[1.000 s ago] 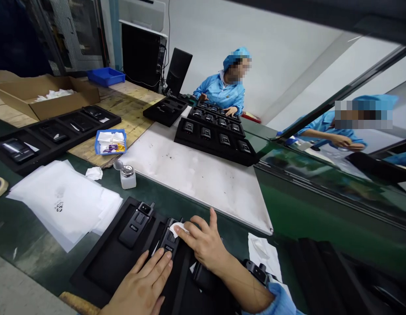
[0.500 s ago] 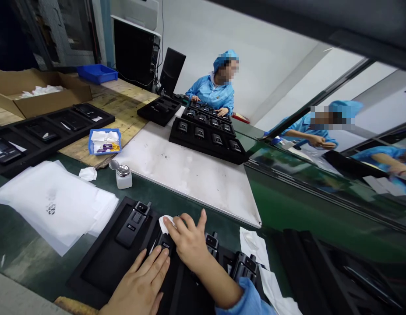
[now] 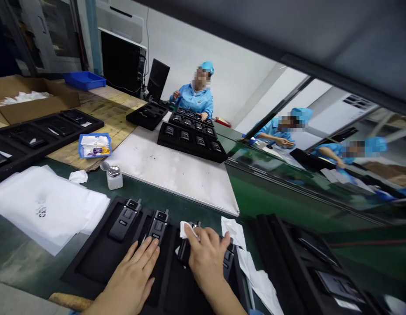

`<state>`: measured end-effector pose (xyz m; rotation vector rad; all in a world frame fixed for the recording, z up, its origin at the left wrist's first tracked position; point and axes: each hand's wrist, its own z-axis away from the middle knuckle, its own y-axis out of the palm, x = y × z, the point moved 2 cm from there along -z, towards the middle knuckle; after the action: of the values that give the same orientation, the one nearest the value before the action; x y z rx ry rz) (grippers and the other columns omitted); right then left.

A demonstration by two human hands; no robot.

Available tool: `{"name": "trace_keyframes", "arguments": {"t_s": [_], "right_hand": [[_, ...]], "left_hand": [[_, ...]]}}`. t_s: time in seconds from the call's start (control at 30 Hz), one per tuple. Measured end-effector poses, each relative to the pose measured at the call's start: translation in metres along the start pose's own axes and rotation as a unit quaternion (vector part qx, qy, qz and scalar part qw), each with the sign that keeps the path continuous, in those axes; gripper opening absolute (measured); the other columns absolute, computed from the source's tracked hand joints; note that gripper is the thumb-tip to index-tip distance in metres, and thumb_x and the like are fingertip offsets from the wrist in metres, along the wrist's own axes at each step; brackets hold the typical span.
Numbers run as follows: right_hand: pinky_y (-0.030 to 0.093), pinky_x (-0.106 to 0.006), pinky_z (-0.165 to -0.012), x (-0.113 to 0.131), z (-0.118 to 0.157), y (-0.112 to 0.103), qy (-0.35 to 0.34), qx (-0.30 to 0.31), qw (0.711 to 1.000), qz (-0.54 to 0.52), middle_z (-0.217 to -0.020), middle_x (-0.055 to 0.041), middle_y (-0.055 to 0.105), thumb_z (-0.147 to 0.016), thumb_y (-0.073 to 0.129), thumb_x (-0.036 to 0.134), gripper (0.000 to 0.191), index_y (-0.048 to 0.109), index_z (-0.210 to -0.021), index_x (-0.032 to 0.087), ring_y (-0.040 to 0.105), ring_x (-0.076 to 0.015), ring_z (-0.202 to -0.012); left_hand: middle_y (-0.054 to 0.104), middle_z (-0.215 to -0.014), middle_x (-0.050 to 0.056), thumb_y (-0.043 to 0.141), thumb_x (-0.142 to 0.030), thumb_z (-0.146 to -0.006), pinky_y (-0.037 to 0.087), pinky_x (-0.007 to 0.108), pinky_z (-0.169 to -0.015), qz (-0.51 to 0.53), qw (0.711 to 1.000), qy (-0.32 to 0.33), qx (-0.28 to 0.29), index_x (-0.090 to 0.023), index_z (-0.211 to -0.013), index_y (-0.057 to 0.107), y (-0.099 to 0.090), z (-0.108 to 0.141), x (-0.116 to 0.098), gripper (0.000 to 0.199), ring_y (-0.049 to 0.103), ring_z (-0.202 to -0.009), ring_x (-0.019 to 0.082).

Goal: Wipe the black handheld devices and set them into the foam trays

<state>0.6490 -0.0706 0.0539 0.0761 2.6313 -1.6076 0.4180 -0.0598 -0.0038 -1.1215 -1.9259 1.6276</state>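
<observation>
Black handheld radios stand in a row in a black foam tray (image 3: 87, 267). My right hand (image 3: 206, 256) pinches a white wipe (image 3: 186, 230) against a radio (image 3: 186, 250), which it mostly hides. A further radio (image 3: 228, 259) shows past those fingers. My left hand (image 3: 132, 273) lies flat with its fingers apart on the tray, just below a radio (image 3: 157, 226). That radio's lower end nearly meets my fingertips. Another radio (image 3: 125, 220) stands to the left, untouched.
A stack of white sheets (image 3: 41, 205) and a pump bottle (image 3: 114, 178) lie to the left. Beyond are a white board (image 3: 170, 179), a blue bin of wipes (image 3: 94, 145), and trays of devices (image 3: 189, 138) before a seated co-worker (image 3: 192, 92). Glass reflects people on the right.
My right hand has moved rightward with the wipe, from the second radio to the third. The second radio is now uncovered. The view has swung, shifting the scene left.
</observation>
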Motion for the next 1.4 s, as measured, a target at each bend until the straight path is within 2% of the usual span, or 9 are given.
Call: {"name": "trace_keyframes", "arguments": {"t_s": [0.17,0.27,0.37,0.5,0.7,0.87,1.0,1.17,1.4], "right_hand": [[0.015,-0.073,-0.105,-0.053,0.029,-0.009,0.089,-0.031,0.995,0.036,-0.097,-0.0061,0.067,-0.092,0.045,0.009,0.04,0.069,-0.117,0.028,0.049,-0.0272,-0.096],[0.01,-0.074,-0.106,-0.047,0.021,0.004,0.065,0.002,0.998,0.023,-0.101,-0.005,0.067,-0.09,0.049,0.009,0.041,0.068,-0.119,0.031,0.049,-0.0275,-0.1],[0.003,-0.074,-0.108,-0.029,0.004,0.016,0.031,0.043,0.999,0.013,-0.104,-0.004,0.067,-0.09,0.053,0.011,0.042,0.065,-0.123,0.033,0.048,-0.0276,-0.106],[0.0,-0.072,-0.111,-0.026,0.0,0.018,0.026,0.067,0.997,0.023,-0.106,-0.0041,0.067,-0.091,0.052,0.011,0.044,0.062,-0.128,0.03,0.048,-0.0277,-0.108],[0.002,-0.069,-0.111,-0.059,0.03,0.011,0.05,0.08,0.994,0.047,-0.096,-0.0054,0.068,-0.086,0.054,0.006,0.04,0.069,-0.117,0.025,0.05,-0.0273,-0.103],[0.004,-0.069,-0.112,-0.072,0.026,-0.001,0.071,0.011,0.997,0.009,-0.102,-0.0032,0.068,-0.087,0.054,0.007,0.041,0.069,-0.116,0.031,0.05,-0.0248,-0.101],[0.003,-0.07,-0.111,-0.066,0.002,0.012,0.003,0.02,0.999,-0.043,-0.105,-0.0021,0.066,-0.091,0.051,0.01,0.042,0.066,-0.122,0.034,0.047,-0.0251,-0.105],[0.015,-0.062,-0.114,-0.078,-0.01,0.033,-0.122,0.038,0.987,-0.101,-0.104,-0.0004,0.064,-0.093,0.052,0.012,0.041,0.065,-0.125,0.035,0.046,-0.0216,-0.103],[0.019,-0.057,-0.116,-0.102,-0.019,0.021,-0.287,0.093,0.945,-0.127,-0.105,-0.0007,0.064,-0.094,0.053,0.015,0.041,0.06,-0.13,0.033,0.047,-0.0215,-0.105]], "left_hand": [[0.032,-0.161,0.0,0.058,-0.015,-0.083,0.034,0.045,-0.119,0.033,0.998,0.057,0.003,-0.022,-0.153,0.033,0.009,-0.014,-0.034,0.074,0.032,-0.146,0.026],[0.032,-0.16,0.005,0.065,-0.02,-0.076,0.036,0.049,-0.117,0.069,0.989,0.112,0.068,-0.018,-0.151,0.037,0.019,-0.032,-0.066,0.08,0.033,-0.146,0.029],[0.031,-0.159,0.009,0.065,-0.023,-0.074,0.037,0.051,-0.117,0.078,0.985,0.096,0.12,-0.014,-0.15,0.039,0.027,-0.045,-0.083,0.082,0.033,-0.146,0.031],[0.022,-0.163,0.003,0.058,-0.019,-0.075,0.027,0.048,-0.122,0.085,0.985,0.085,0.12,-0.018,-0.155,0.028,0.032,-0.045,-0.083,0.086,0.025,-0.149,0.027],[0.02,-0.164,0.001,0.054,-0.014,-0.072,0.009,0.042,-0.125,0.08,0.988,0.092,0.093,-0.019,-0.156,0.026,0.041,-0.038,-0.078,0.088,0.019,-0.151,0.022],[0.025,-0.163,0.003,0.054,-0.013,-0.073,0.011,0.04,-0.125,0.061,0.989,0.116,0.067,-0.018,-0.155,0.028,0.036,-0.041,-0.08,0.086,0.023,-0.15,0.023],[0.026,-0.163,0.0,0.053,-0.009,-0.073,0.021,0.04,-0.123,0.043,0.991,0.108,0.064,-0.02,-0.156,0.026,0.029,-0.042,-0.08,0.088,0.029,-0.148,0.023],[0.031,-0.161,0.002,0.056,-0.007,-0.068,0.026,0.04,-0.122,0.046,0.991,0.113,0.063,-0.02,-0.152,0.033,0.029,-0.042,-0.081,0.088,0.033,-0.146,0.025],[0.03,-0.161,0.0,0.054,-0.007,-0.069,0.023,0.039,-0.123,0.025,0.991,0.116,0.068,-0.02,-0.152,0.034,0.025,-0.044,-0.082,0.086,0.033,-0.146,0.023]]}}
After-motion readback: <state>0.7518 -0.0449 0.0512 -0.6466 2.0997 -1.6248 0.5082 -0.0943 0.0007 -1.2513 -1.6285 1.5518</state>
